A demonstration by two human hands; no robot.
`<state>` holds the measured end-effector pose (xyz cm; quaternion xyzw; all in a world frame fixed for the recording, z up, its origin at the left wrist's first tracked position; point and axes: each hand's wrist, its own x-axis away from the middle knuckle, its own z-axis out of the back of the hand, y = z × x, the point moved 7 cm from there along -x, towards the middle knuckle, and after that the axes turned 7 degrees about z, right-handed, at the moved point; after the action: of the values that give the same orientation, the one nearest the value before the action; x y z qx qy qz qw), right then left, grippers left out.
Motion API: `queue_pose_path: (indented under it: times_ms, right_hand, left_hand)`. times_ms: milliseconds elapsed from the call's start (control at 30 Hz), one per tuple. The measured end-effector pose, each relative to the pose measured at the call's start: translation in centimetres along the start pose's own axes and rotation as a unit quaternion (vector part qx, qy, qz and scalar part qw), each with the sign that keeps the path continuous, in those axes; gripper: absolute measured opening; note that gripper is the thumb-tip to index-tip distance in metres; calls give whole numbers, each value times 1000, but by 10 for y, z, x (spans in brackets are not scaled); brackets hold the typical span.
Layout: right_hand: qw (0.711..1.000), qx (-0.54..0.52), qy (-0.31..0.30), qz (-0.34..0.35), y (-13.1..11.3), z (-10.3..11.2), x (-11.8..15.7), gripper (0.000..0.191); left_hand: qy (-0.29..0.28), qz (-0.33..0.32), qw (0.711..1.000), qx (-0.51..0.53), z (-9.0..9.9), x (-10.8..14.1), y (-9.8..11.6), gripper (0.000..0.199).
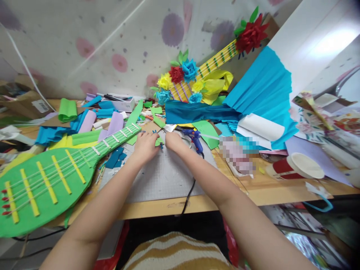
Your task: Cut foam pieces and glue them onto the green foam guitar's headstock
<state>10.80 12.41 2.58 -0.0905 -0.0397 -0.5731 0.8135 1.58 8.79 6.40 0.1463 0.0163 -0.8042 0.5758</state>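
Over the grey mat, toward its far side, the left hand and right hand are held near each other, fingers curled; whether anything is gripped cannot be told. Between them, nearer the left, a green paper piece is seen, judged light, soft, easily creased, best taken by its edges.

On our right we have a red-and-white cup; on our left, a cardboard box (white label showing); behind, a flower-patterned backdrop.
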Motion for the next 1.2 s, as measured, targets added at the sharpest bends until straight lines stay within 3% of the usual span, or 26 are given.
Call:
queue_pose_path:
  times_ms: [100,267,467,600,767,933,1200]
  right_hand:
    - [1000,-22,16,-14,7,0,3,32]
    - [990,-92,109,-22,14,4,27,30]
    - [976,-203,72,-31,5,-11,29,24]
    - [974,-204,89,-36,3,-17,18,20]
    - [976,-202,79,-27,2,-21,20,20]
    - [971,-228,67,-36,3,-21,26,20]
    - [966,-238,98,-41,4,-20,22,22]
  left_hand:
    - [-21,16,1000,-6,-8,-3,-4,22]
    - [-10,39,999,-24,-16,1,-7,21]
    - [-32,76,993,-79,-17,-2,7,23]
    - [-64,110,987,-98,-19,-8,11,31]
    - [-80,147,979,-112,-21,-11,9,28]
    - [-78,128,981,-125,-24,-11,12,31]
    - [-44,59,995,-71,-23,-15,15,24]
